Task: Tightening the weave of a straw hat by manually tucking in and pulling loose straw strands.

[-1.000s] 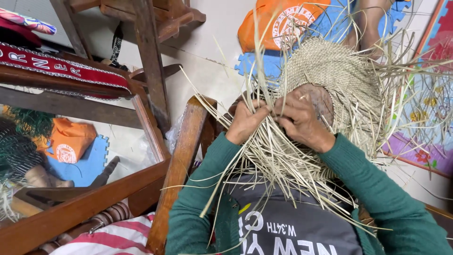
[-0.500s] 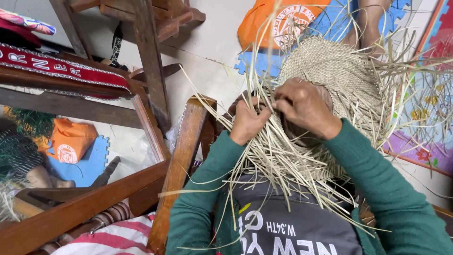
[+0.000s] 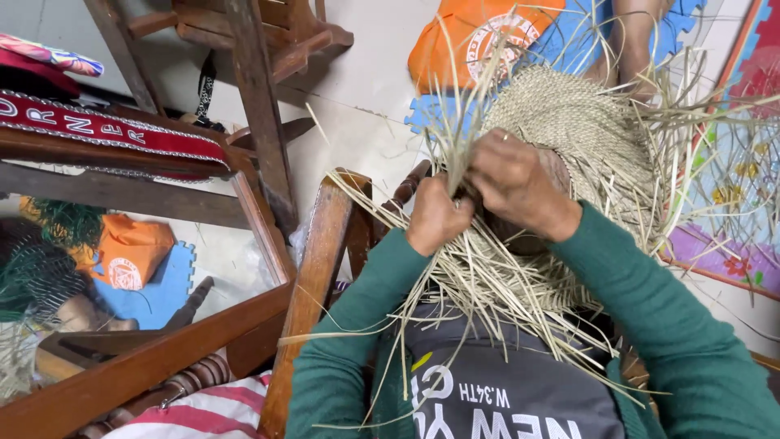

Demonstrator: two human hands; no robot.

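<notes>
Over our lap, we worked a half-woven straw piece (image 3: 585, 130), its finished part a tight, rounded, pale tan weave and its edge a loose spray of thin dry straw strands (image 3: 487, 284) fanning down across our grey shirt and out to the right. Our left hand (image 3: 435, 218) was curled into a fist, fingers closed on a bunch of upright strands. Our right hand (image 3: 513, 180), wrist bent down, pressed against the weave just beside the left, fingers folded over the straw; how tightly they pinched it we could not tell. Both arms wore dark green knitted sleeves (image 3: 666, 325). Beside our left elbow rose a worn wooden chair frame (image 3: 313, 293). An orange bag (image 3: 475, 36) with a round pale emblem lay on the blue foam mat (image 3: 569, 41) beyond.
</notes>
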